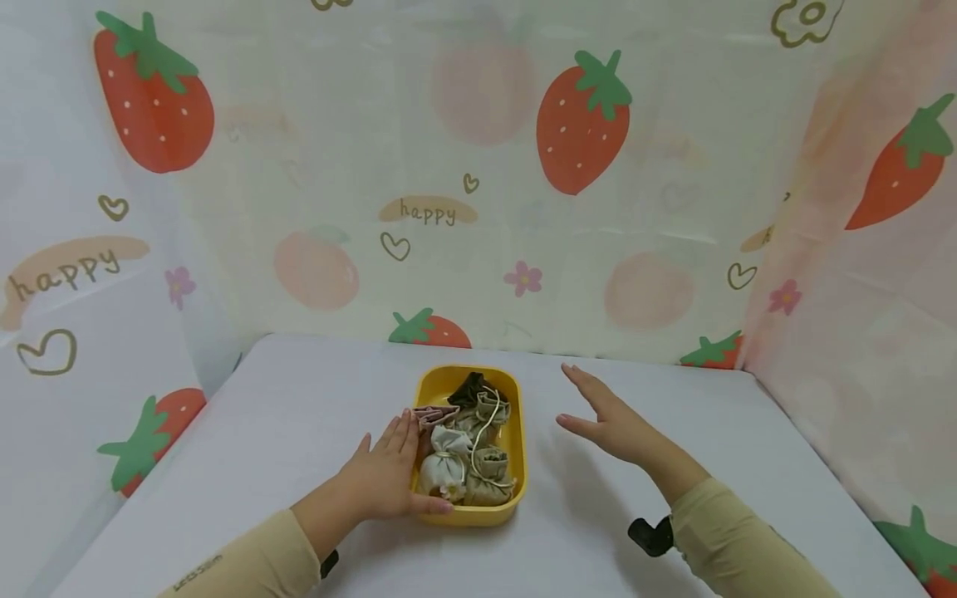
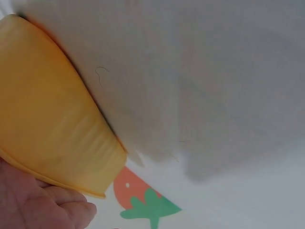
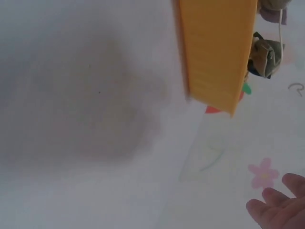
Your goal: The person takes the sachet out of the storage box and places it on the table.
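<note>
A yellow basin (image 1: 478, 517) with several small drawstring pouches stands on the table. Among them are a white pouch (image 1: 444, 473), an olive-beige pouch (image 1: 489, 482), a black pouch (image 1: 468, 389) and a pinkish pouch (image 1: 435, 415). My left hand (image 1: 385, 475) rests along the basin's left rim, fingers straight and thumb at the near corner. In the left wrist view its fingers (image 2: 71, 205) lie beside the yellow wall. To the right of the basin my right hand (image 1: 609, 419) hovers apart from it, fingers stretched out and holding nothing.
A white-covered table (image 1: 314, 390) lies under the basin. Behind it hangs a curtain (image 1: 508, 249) printed with strawberries, flowers and hearts, and similar sheets close off both sides. A black wrist device (image 1: 650, 536) sits by the right sleeve.
</note>
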Demonstrator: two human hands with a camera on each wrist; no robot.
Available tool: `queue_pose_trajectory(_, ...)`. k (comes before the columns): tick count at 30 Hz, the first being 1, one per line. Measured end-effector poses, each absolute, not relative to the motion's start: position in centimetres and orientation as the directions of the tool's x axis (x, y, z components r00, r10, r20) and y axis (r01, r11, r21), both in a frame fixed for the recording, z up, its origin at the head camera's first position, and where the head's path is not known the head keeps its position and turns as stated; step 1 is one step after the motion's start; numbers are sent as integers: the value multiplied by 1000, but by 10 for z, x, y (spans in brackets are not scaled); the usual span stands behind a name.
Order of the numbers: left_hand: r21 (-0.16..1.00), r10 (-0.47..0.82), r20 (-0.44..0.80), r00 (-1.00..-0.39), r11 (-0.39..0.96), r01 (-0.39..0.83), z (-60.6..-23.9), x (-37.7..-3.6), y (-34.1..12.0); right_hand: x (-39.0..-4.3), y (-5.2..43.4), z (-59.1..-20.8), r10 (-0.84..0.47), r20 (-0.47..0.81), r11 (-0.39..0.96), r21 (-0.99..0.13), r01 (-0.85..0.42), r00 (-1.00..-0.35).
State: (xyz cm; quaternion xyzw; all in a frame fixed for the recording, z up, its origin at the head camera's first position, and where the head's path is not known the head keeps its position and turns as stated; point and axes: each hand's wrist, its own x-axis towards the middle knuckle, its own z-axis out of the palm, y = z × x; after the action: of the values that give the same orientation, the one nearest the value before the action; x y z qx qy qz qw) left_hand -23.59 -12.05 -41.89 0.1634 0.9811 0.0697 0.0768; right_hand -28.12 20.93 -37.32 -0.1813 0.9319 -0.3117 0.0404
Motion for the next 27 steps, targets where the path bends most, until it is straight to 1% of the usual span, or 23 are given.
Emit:
queue_pose_trajectory(3,157,329,-126,-936,938,309,-418,-236,-120,-282,205,-373,-368,51,685,-661,-308,-928)
queue_pose_trajectory(7,140,328,-123,-937,940,311,-416,-236,-119,-281,199,-373,-380,81,578,-757,-305,-921)
queue_pose_trajectory(10,154,331,-123,-936,938,311,-415,-236,-118,-279,193,-374,-387,107,518,-797,-312,-916)
queue_pose_trajectory(14,175,332,-125,-935,935,309,-414,-236,-118,-278,184,-379,-392,119,478,-821,-313,-912)
queue_pose_trajectory(17,185,337,-125,-933,932,311,-414,-235,-118,-276,178,-384,-416,92,458,-838,-296,-904)
queue_pose_trajectory(20,195,345,-127,-930,928,317,-414,-235,-117,-274,172,-388,-470,60,435,-852,-290,-881)
queue_pose_trajectory(23,181,343,-132,-930,931,317,-417,-236,-118,-270,166,-390,-513,35,417,-863,-285,-858)
queue_pose_trajectory(27,175,342,-126,-931,932,319,-418,-237,-119,-267,160,-390,-527,15,397,-880,-262,-850)
